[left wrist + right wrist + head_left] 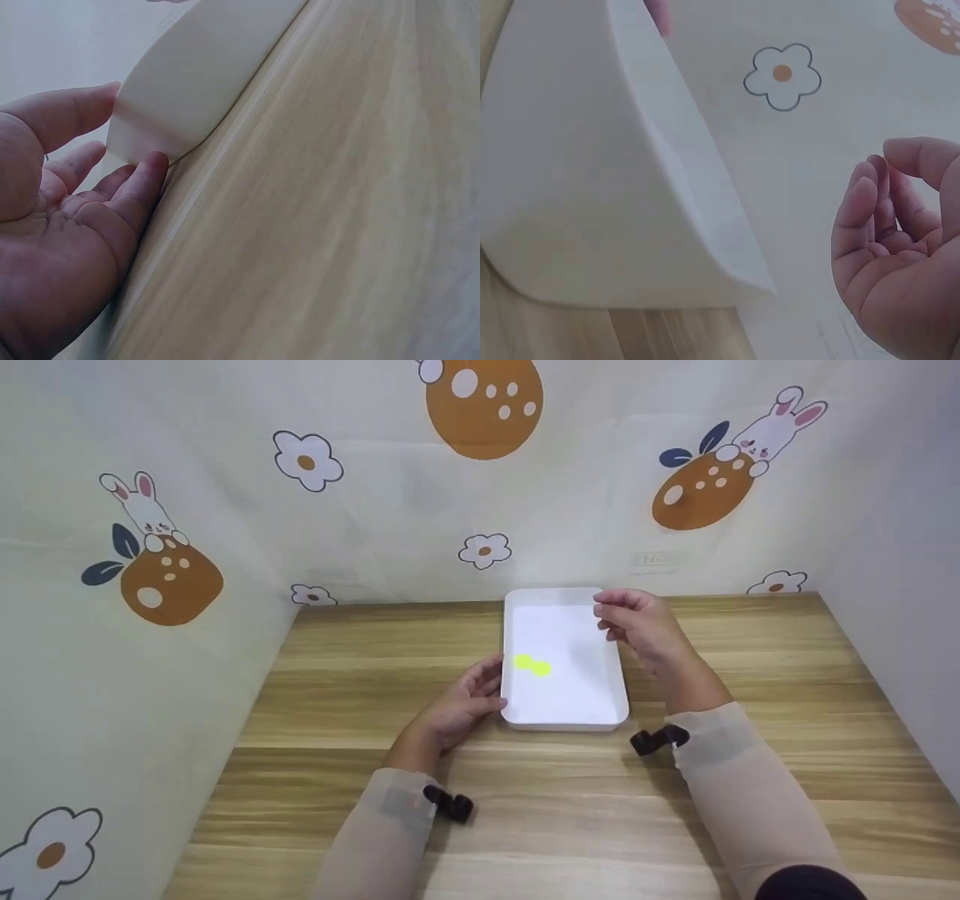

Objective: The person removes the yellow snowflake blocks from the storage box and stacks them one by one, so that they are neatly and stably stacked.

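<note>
In the head view, a white rectangular tray stands on the wooden tabletop against the back wall. Two bright yellow, flat-looking round shapes overlap on its floor, near the left side. My left hand rests against the tray's left wall, thumb by the near corner; the left wrist view has its fingertips right at the pale wall. Over the tray's far right rim is my right hand, its fingers loosely curved. Nothing shows between thumb and fingers of that hand in the right wrist view, where it appears apart from the tray.
A pale cloth printed with rabbits, oranges and flowers covers the back and left walls. A plain pale wall bounds the right side. The wooden tabletop extends around the tray. Each sleeve carries a black wrist camera.
</note>
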{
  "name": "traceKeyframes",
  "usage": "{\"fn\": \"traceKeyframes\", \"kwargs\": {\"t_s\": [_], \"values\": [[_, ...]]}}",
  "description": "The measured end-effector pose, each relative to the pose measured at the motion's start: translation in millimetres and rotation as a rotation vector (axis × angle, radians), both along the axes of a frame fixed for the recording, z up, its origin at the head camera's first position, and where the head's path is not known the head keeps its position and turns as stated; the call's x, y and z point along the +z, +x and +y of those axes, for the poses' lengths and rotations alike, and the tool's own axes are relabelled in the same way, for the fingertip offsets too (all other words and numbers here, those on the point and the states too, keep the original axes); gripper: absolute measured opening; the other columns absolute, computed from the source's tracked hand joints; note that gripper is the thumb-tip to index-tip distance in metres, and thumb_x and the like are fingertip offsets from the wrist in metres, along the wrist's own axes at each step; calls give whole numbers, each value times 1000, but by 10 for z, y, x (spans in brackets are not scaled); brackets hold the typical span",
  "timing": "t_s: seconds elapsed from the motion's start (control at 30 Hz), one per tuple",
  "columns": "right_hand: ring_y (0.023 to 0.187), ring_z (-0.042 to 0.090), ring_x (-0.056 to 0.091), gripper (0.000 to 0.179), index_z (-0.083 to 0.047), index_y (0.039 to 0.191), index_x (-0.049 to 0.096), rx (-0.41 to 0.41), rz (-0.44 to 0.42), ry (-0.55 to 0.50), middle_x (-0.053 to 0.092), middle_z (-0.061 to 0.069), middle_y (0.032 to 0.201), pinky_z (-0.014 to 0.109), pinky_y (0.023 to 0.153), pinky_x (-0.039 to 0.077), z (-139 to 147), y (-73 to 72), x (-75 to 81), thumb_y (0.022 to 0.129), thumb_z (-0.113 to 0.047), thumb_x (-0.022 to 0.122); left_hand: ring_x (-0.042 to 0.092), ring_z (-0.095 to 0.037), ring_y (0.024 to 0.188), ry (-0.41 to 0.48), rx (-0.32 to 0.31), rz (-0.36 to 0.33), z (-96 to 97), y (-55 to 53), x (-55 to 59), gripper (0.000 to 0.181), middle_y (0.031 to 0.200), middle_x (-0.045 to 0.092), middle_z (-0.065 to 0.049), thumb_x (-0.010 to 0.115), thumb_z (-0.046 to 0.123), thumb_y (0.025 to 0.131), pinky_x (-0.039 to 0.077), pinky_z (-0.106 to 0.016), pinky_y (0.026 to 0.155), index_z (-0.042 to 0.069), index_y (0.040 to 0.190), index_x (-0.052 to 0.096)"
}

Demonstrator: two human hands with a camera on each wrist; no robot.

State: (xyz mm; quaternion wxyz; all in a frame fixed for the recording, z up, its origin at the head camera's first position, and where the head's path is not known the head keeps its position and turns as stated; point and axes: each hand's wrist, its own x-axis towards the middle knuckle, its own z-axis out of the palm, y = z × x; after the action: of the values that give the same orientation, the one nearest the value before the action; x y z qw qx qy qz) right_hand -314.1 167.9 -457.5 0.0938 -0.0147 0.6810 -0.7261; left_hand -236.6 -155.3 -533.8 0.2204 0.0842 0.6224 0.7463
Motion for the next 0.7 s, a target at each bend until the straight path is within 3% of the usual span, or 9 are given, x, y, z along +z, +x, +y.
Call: {"fn": "traceKeyframes", "kwargs": {"t_s": [0.2,0.43,0.7], "values": [[91,17,68,26,-10,122,74,80,11,88,73,1,105,22,77,61,-151,-81,95,102,-26,74,19,-33,168,-22,14,-11,1,-10,3,90,180,19,-14,67,-7,95,31,-46,133,9,171,21],[98,20,70,30,-13,127,74,177,-39,178,75,1,111,24,82,61,-371,-272,189,104,-31,71,20,-32,168,-22,22,-17,-1,4,16,90,180,20,-13,67,-7,95,31,-45,133,10,171,22],[98,21,70,28,-13,128,74,300,-86,221,75,0,106,24,79,60,-555,-506,137,102,-24,73,21,-32,168,-15,27,-20,11,-1,24,89,180,21,-13,67,-8,95,33,-45,133,10,171,23]]}}
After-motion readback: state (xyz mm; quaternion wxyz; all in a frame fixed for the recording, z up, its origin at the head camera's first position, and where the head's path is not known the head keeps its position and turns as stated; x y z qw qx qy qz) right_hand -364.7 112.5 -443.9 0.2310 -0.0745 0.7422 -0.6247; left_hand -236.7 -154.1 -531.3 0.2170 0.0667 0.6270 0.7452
